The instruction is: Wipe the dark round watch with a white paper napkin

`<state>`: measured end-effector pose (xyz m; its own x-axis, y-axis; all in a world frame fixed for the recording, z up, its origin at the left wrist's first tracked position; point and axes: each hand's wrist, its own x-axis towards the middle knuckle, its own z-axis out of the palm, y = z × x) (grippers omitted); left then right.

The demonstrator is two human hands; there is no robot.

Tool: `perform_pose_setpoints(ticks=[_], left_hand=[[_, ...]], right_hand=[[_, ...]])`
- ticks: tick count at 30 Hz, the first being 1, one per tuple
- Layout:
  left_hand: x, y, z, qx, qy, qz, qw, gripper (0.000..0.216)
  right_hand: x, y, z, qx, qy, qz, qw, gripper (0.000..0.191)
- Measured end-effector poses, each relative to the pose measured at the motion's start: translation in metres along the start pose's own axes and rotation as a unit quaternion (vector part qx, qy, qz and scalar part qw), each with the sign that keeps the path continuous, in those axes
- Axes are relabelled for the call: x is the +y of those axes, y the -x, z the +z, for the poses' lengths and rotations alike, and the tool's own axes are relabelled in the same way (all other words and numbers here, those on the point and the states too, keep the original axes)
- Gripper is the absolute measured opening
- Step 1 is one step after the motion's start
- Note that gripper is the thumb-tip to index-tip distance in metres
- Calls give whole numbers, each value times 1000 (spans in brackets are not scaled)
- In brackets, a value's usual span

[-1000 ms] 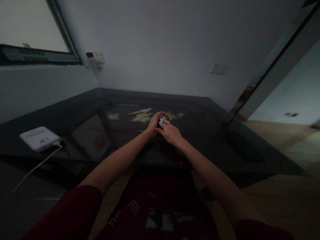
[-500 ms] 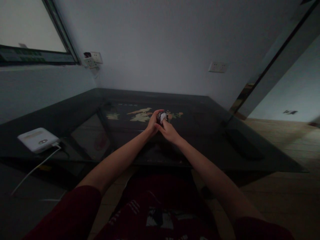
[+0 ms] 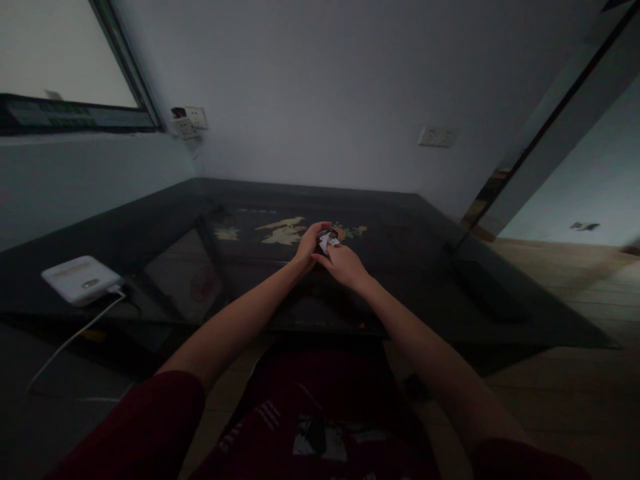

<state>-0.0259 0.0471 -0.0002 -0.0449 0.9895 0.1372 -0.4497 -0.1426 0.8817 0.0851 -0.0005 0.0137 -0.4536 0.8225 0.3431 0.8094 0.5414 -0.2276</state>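
Note:
Both my hands meet over the middle of a dark glass-topped table [image 3: 425, 280]. My left hand [image 3: 307, 245] curls round a small dark and white object [image 3: 327, 240], which is too dim and small to name. My right hand [image 3: 345, 265] comes from the right with its fingers closed on the same object, thumb and fingertips pinching its white part. The object is held a little above the table surface.
A white box-shaped device [image 3: 80, 279] with a white cable [image 3: 75, 337] lies on the table's left end. Pale inlaid figures [image 3: 283, 230] show on the tabletop behind my hands. Wall sockets [image 3: 189, 120] sit at the back left. A wooden floor [image 3: 575, 280] lies to the right.
My hands have stayed together at the same spot. The fingers shifted slightly on the small object, and the view wobbled a little.

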Motion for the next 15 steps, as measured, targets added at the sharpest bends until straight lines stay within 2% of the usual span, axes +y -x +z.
perform_pose_setpoints(ticks=[3,5,7,9,11,13,15], left_hand=[[0,2,-1,-14,-5,-6,1000,21],[2,2,-1,-15,2,-7,1000,22],[4,1,-2,-13,22,-5,1000,22],[6,-2,-2,-10,42,-10,999,25],[9,-4,-3,-5,56,-22,998,29],[12,-5,-4,-7,72,-30,997,32],[15,-4,-5,-21,90,-38,995,35]], right_hand=[[11,-5,1,3,-96,29,995,40],[19,-11,3,17,-212,42,976,36],[25,-16,5,44,-359,42,931,36],[30,-20,6,74,-495,38,865,38],[36,-22,4,99,-580,47,807,42],[44,-23,1,131,-612,69,777,44],[54,-23,-3,187,-608,89,766,44]])
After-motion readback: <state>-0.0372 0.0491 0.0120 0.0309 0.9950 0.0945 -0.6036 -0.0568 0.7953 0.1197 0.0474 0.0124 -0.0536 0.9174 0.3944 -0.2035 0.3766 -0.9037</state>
